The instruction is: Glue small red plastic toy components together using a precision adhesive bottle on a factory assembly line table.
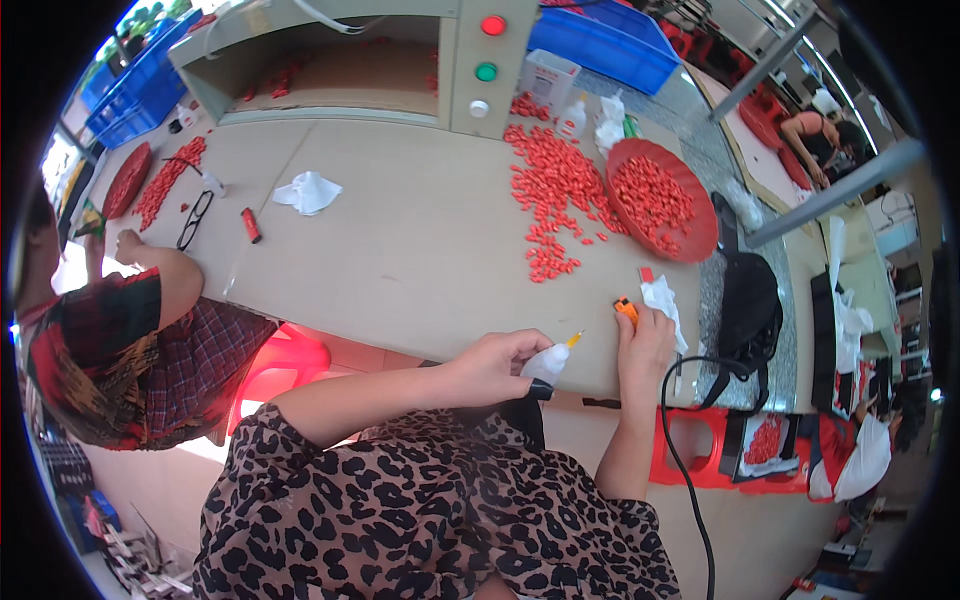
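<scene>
My left hand point(497, 368) is wrapped round a small white squeeze bottle point(545, 366) with a thin yellow nozzle tip pointing right and away. A black cover point(541, 389) sits on the thumb. Near the table's front edge, my right hand point(650, 348) closes its fingers on an orange lighter point(626, 310). A crumpled white tissue point(660, 297) and a small red item point(646, 274) lie just beyond that hand. Farther off, many small red pieces point(555, 185) are spread over the table, beside a red round tray point(706, 232) holding more of them.
A beige machine point(455, 75) with coloured buttons stands at the back. Leftward lie a white tissue point(308, 193), a red lighter point(250, 225) and eyeglasses point(195, 220). A co-worker point(110, 340) sits at left. A black bag point(748, 310) and a black cable point(668, 440) are at right.
</scene>
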The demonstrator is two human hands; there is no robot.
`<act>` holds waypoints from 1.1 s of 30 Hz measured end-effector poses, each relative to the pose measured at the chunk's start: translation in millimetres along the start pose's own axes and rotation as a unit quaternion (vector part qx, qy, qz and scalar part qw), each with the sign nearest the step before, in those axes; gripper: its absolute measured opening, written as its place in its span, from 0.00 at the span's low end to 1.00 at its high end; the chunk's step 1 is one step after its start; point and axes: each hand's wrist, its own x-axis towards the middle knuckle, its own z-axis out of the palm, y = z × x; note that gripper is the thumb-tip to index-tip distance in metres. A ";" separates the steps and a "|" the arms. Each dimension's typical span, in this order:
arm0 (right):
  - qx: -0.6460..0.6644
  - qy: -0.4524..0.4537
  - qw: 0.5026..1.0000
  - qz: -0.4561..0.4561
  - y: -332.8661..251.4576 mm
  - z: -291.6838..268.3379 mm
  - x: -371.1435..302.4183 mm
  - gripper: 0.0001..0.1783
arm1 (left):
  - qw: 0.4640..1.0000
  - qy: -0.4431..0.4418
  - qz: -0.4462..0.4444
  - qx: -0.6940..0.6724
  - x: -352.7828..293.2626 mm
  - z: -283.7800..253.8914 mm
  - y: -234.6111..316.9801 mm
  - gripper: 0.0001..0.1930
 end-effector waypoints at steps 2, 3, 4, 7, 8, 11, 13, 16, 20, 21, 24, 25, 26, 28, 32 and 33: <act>0.021 0.067 0.996 -0.052 -23.1 -2.6 5.7 0.12 | 0.997 0.055 0.030 -0.035 3.4 -15.5 3.3 0.15; 0.023 0.129 0.989 -0.073 -28.3 -9.7 6.4 0.13 | 0.998 0.057 0.033 0.006 9.2 -20.5 2.3 0.15; 0.026 0.133 0.987 -0.087 -35.6 -11.7 5.4 0.13 | 0.997 0.058 0.033 0.045 15.7 -26.0 0.9 0.15; 0.550 -0.085 0.830 -0.037 -71.9 -12.7 2.9 0.17 | 0.980 0.111 0.067 0.151 23.8 -36.5 12.7 0.15; 0.602 -0.141 0.786 -0.023 -86.7 -11.0 4.0 0.18 | 0.961 0.128 0.079 0.232 25.9 -41.0 16.9 0.15; 0.672 -0.198 0.712 0.031 -102.9 -6.1 11.9 0.21 | 0.942 0.146 0.158 0.259 31.8 -51.7 21.8 0.18; 0.722 -0.175 0.662 0.094 -105.7 0.0 20.8 0.20 | 0.931 0.141 0.172 0.288 35.7 -63.0 27.7 0.19; 0.746 -0.177 0.636 0.082 -103.2 3.1 34.5 0.18 | 0.942 0.060 0.144 0.298 34.0 -90.0 42.3 0.20; 0.705 -0.158 0.688 0.072 -81.2 20.8 44.4 0.18 | 0.923 -0.009 0.014 0.383 49.7 -182.8 66.9 0.14; 0.711 -0.145 0.683 0.085 -82.6 23.6 45.4 0.18 | 0.900 0.053 0.058 0.429 59.4 -216.4 61.9 0.12; 0.747 -0.154 0.633 0.128 -99.8 23.0 45.3 0.18 | 0.857 0.282 -0.013 0.431 73.5 -287.7 98.0 0.12; 0.735 -0.169 0.649 0.103 -99.2 26.8 43.3 0.19 | 0.832 0.349 0.020 0.430 81.4 -319.2 96.5 0.11; 0.735 -0.169 0.649 0.102 -98.1 30.3 41.6 0.19 | 0.804 0.412 0.054 0.425 94.7 -350.6 88.7 0.10; 0.700 -0.178 0.685 0.099 -97.3 33.9 39.7 0.19 | 0.777 0.451 0.051 0.436 119.4 -386.8 88.9 0.10; 0.712 -0.185 0.657 0.163 -100.8 29.9 43.2 0.21 | 0.700 0.485 0.062 0.521 175.3 -426.8 79.4 0.09; 0.705 -0.188 0.659 0.180 -103.0 27.4 45.3 0.23 | 0.703 0.483 0.059 0.519 190.8 -426.1 78.9 0.09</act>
